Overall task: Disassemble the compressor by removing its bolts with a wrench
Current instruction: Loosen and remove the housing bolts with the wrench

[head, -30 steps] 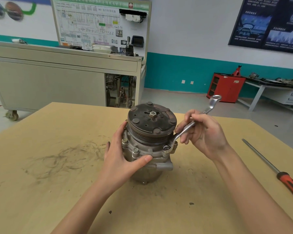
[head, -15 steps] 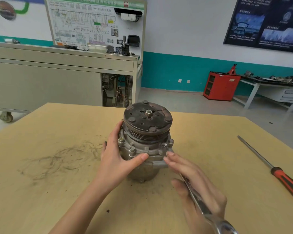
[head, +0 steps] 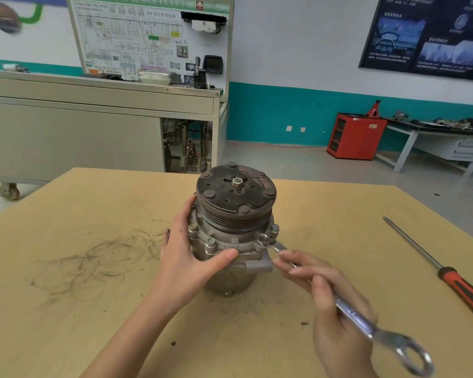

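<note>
A grey metal compressor [head: 231,241] stands upright in the middle of the wooden table [head: 93,309], its dark pulley disc facing up. Several bolts ring its flange, among them two at the front left [head: 210,242]. My left hand [head: 186,257] grips the housing from the left, thumb across the front. My right hand [head: 322,296] holds a silver ring wrench [head: 352,313] by its shaft. One ring end sits over the front-right bolt [head: 262,238]; the other ring points toward me at the lower right.
A long screwdriver [head: 445,271] with a red and black handle lies on the table at the right. Dark scuff marks [head: 93,260] cover the tabletop to the left. Behind the table stand a grey training bench [head: 93,126] and a red cabinet [head: 355,136].
My right hand swung the wrench from pointing away behind the compressor round to pointing toward me at the lower right, its ring end staying on the front-right bolt. The left hand kept its grip.
</note>
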Tool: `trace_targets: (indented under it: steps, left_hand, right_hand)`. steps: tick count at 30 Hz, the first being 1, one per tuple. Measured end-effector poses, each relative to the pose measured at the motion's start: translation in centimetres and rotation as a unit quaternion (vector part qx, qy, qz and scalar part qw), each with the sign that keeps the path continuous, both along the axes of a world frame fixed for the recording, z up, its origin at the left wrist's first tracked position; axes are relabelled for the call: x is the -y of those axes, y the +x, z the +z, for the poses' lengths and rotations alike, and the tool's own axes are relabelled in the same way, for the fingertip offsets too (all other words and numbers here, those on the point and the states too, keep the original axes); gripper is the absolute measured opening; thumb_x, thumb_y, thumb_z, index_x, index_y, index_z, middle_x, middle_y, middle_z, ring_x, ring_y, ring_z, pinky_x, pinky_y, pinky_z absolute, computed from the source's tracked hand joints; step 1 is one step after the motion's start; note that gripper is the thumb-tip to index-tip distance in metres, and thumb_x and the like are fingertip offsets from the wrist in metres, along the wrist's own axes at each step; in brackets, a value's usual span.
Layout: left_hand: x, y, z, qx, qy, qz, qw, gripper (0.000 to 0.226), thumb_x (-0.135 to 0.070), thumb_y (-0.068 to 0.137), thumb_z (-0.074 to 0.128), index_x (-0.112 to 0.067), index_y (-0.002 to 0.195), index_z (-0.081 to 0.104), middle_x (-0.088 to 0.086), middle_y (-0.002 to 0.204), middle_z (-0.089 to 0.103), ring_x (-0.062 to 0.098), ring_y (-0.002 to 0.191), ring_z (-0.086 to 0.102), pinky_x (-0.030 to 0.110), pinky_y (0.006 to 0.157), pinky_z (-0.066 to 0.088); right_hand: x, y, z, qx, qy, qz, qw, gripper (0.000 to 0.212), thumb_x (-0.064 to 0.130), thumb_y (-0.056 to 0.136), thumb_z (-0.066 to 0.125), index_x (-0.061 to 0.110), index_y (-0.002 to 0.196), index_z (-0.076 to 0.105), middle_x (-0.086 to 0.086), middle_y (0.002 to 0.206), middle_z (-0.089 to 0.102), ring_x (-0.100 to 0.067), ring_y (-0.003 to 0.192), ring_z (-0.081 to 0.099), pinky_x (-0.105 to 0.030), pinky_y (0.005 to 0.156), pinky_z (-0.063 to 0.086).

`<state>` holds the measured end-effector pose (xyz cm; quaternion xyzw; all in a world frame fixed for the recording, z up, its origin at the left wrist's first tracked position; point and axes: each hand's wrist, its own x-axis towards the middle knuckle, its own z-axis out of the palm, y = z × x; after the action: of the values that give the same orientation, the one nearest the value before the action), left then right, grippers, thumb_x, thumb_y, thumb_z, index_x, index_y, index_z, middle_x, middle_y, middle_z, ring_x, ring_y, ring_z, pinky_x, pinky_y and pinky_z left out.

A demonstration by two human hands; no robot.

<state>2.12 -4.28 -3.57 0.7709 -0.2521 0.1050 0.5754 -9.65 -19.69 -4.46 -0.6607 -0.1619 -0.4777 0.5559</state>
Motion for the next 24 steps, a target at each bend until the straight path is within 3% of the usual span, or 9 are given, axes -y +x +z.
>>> trace_targets:
  steps: [5, 8, 11, 13, 15, 17, 19, 21, 24]
  left_hand:
    - [-0.1, -0.1, 0.0, -0.004, 0.003, -0.002, 1.0, 0.087, -0.073, 0.05, 0.067, -0.082, 0.117, 0.012, -0.039, 0.137, 0.034, 0.011, 0.133, 0.043, 0.053, 0.115, 0.028]
    - [-0.1, -0.1, 0.0, -0.005, 0.001, -0.004, 1.0, 0.086, -0.072, 0.05, 0.067, -0.084, 0.114, 0.011, -0.044, 0.133, 0.033, 0.012, 0.132, 0.044, 0.054, 0.115, 0.027]
    - [-0.1, -0.1, 0.1, -0.006, -0.001, -0.003, 1.0, 0.086, -0.073, 0.049, 0.067, -0.084, 0.114, 0.012, -0.045, 0.133, 0.031, 0.012, 0.132, 0.044, 0.054, 0.115, 0.027]
    - [-0.1, -0.1, 0.1, -0.004, 0.001, -0.003, 1.0, 0.086, -0.073, 0.049, 0.067, -0.083, 0.115, 0.012, -0.047, 0.131, 0.03, 0.011, 0.133, 0.042, 0.054, 0.115, 0.026]
    - [-0.2, 0.0, 0.1, -0.003, 0.001, -0.003, 1.0, 0.086, -0.074, 0.05, 0.067, -0.083, 0.115, 0.012, -0.053, 0.126, 0.028, 0.01, 0.134, 0.041, 0.053, 0.116, 0.025]
    - [-0.2, 0.1, 0.0, -0.006, 0.0, -0.002, 1.0, 0.086, -0.074, 0.049, 0.067, -0.084, 0.114, 0.011, -0.058, 0.122, 0.028, 0.01, 0.134, 0.042, 0.054, 0.116, 0.025]
    - [-0.2, 0.1, 0.0, -0.007, 0.003, -0.002, 1.0, 0.086, -0.075, 0.05, 0.067, -0.085, 0.114, 0.011, -0.062, 0.119, 0.027, 0.009, 0.134, 0.041, 0.053, 0.116, 0.024]
    - [-0.2, 0.1, 0.0, -0.004, 0.004, -0.002, 1.0, 0.086, -0.075, 0.05, 0.066, -0.085, 0.114, 0.01, -0.062, 0.119, 0.025, 0.007, 0.135, 0.038, 0.053, 0.117, 0.023]
    - [-0.1, 0.0, -0.1, -0.001, 0.003, -0.003, 1.0, 0.086, -0.075, 0.051, 0.066, -0.083, 0.116, 0.01, -0.052, 0.127, 0.027, 0.007, 0.136, 0.038, 0.053, 0.117, 0.023]
  right_hand:
    - [4.5, 2.0, 2.4, -0.149, 0.172, 0.208, 0.951, 0.031, 0.009, 0.092, 0.04, 0.012, 0.079, 0.068, -0.019, 0.096, 0.07, -0.037, 0.085, 0.069, -0.034, 0.073, 0.057]
    - [6.7, 5.0, 4.7, -0.248, 0.201, 0.241, 0.917, 0.034, 0.011, 0.092, 0.042, 0.01, 0.073, 0.07, -0.021, 0.09, 0.071, -0.029, 0.074, 0.07, -0.029, 0.063, 0.056]
    - [6.9, 7.3, 5.9, -0.262, 0.209, 0.249, 0.909, 0.036, 0.013, 0.089, 0.04, 0.011, 0.067, 0.068, -0.016, 0.08, 0.07, -0.021, 0.067, 0.066, -0.027, 0.061, 0.054]
    - [6.3, 7.8, 6.4, -0.23, 0.228, 0.242, 0.915, 0.041, 0.022, 0.092, 0.04, 0.015, 0.062, 0.067, -0.011, 0.074, 0.068, -0.02, 0.077, 0.067, -0.027, 0.07, 0.054]
    - [5.3, 7.4, 7.3, -0.157, 0.322, 0.257, 0.898, 0.041, 0.034, 0.088, 0.044, 0.016, 0.055, 0.062, -0.005, 0.063, 0.063, -0.019, 0.075, 0.068, -0.028, 0.072, 0.055]
    - [4.5, 6.5, 8.7, -0.065, 0.429, 0.279, 0.857, 0.042, 0.038, 0.088, 0.047, 0.017, 0.052, 0.054, 0.003, 0.051, 0.048, -0.011, 0.053, 0.055, -0.025, 0.061, 0.053]
    - [3.4, 5.2, 10.1, -0.014, 0.475, 0.264, 0.84, 0.048, 0.039, 0.094, 0.043, 0.018, 0.051, 0.04, 0.006, 0.046, 0.029, -0.008, 0.04, 0.03, -0.019, 0.045, 0.039]
    - [1.9, 3.9, 10.7, 0.008, 0.475, 0.209, 0.855, 0.052, 0.035, 0.097, 0.039, 0.019, 0.05, 0.027, 0.006, 0.045, 0.019, -0.009, 0.04, 0.015, -0.02, 0.037, 0.023]
    - [-1.2, 2.5, 9.8, 0.078, 0.409, 0.108, 0.903, 0.051, 0.023, 0.096, 0.04, 0.019, 0.049, 0.02, 0.005, 0.045, 0.018, -0.01, 0.04, 0.013, -0.02, 0.04, 0.016]
